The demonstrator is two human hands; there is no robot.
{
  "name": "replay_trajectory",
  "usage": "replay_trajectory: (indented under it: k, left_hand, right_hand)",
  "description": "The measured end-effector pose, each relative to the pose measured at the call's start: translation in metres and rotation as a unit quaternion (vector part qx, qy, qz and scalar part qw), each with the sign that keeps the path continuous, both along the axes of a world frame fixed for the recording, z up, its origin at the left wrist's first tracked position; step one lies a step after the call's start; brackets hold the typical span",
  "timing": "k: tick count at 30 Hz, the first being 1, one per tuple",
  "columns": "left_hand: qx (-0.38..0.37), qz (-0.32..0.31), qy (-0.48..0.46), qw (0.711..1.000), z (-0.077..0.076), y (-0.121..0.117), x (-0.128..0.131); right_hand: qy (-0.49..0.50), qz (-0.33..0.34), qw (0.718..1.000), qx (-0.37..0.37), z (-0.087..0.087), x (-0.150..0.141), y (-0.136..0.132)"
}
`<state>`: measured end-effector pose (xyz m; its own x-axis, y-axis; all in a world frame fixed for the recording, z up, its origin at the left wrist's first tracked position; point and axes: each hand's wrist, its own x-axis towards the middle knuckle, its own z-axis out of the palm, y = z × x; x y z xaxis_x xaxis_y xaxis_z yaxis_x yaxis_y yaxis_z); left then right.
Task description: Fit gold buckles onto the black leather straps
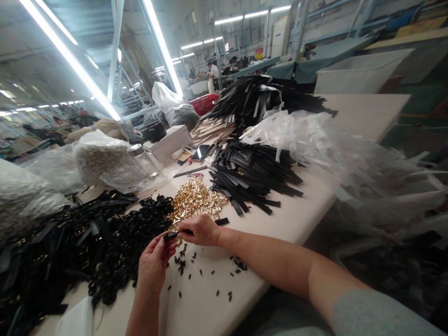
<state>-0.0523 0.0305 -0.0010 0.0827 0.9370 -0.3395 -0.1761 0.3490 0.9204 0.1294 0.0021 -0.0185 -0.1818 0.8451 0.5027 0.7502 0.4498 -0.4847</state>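
My left hand (153, 261) pinches one end of a black strap (170, 236) between thumb and fingertips. Close beside it, my right hand (202, 230) is closed on the same strap, and a black end sticks out past its far side. Whether a buckle is on the strap is hidden by my fingers. Just beyond both hands lies a heap of gold buckles (194, 198). To the left spreads a pile of small black loops (121, 254). Loose black strips (250, 170) are stacked beyond my right hand. Tiny black bits (180, 265) are scattered on the table below my hands.
Straps with buckles (45, 247) are heaped at the left. A glass jar (143, 160), a white box (171, 142) and a phone (200, 152) stand or lie farther back. White plastic strips (315, 135) hang over the table's right edge. A person (213, 71) is in the distance.
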Motion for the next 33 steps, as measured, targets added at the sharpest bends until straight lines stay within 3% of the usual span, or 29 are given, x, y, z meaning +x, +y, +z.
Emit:
replay_trajectory:
  k: [8, 16, 23, 33]
  left_hand:
    - [-0.045, -0.003, -0.023, 0.999, 0.0041, -0.0014, -0.0001]
    - [0.009, 0.024, -0.012, 1.000, 0.0041, -0.0006, 0.0008]
    - [0.068, 0.002, 0.027, 0.997, 0.0038, -0.0051, 0.0036]
    - [0.056, 0.043, -0.038, 0.997, 0.0070, -0.0007, 0.0038]
  right_hand:
    - [0.019, -0.001, 1.000, -0.014, -0.0024, -0.0003, 0.0019]
    - [0.045, -0.031, 0.998, 0.033, -0.0041, -0.0026, 0.0023]
    - [0.027, -0.032, 0.999, 0.027, -0.0067, -0.0056, 0.0026]
    - [0.050, -0.033, 0.998, 0.011, -0.0067, -0.0045, 0.0031]
